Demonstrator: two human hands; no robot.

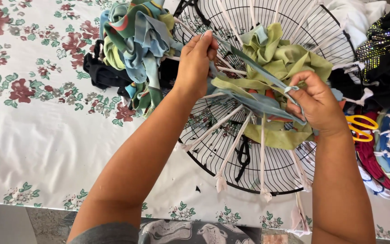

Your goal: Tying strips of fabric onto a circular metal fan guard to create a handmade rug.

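Stretching between both hands, blue-green fabric strip (253, 74) apparently slants down-right.

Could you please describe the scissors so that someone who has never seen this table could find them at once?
Start at the round black wire fan guard lying on the floral tablecloth, then look just past its right edge, beyond the right hand. The scissors lie there among dark and striped fabrics. Their bright yellow-orange loop handles are the only hard, glossy thing among soft cloth.
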